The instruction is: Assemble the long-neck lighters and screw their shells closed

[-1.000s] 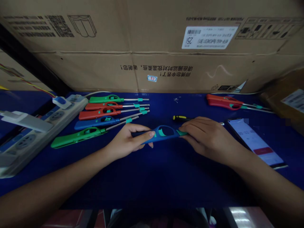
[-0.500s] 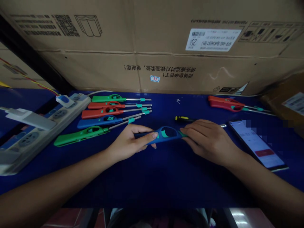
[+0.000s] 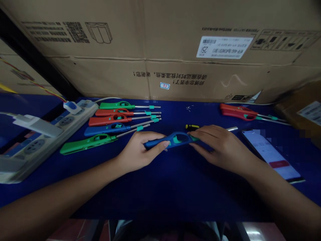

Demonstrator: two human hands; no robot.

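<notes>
Both hands hold a blue lighter (image 3: 173, 140) with teal trim just above the blue table (image 3: 160, 187). My left hand (image 3: 141, 150) is wrapped round its handle end, thumb along the near side. My right hand (image 3: 220, 147) covers the other end, fingers closed over it, and hides the lighter's metal tube. A yellow-and-black screwdriver (image 3: 192, 127) lies just behind my right hand, its metal tip (image 3: 232, 128) showing past the knuckles.
A row of green, red and blue lighters (image 3: 112, 129) lies at the left. A power strip (image 3: 42, 134) is further left. Two red lighters (image 3: 240, 112) and a lit phone (image 3: 272, 155) are at the right. Cardboard boxes (image 3: 163, 50) wall the back.
The blue lighter has tilted, its handle end lower at my left hand. Both hands stayed on it, and the view shifted slightly.
</notes>
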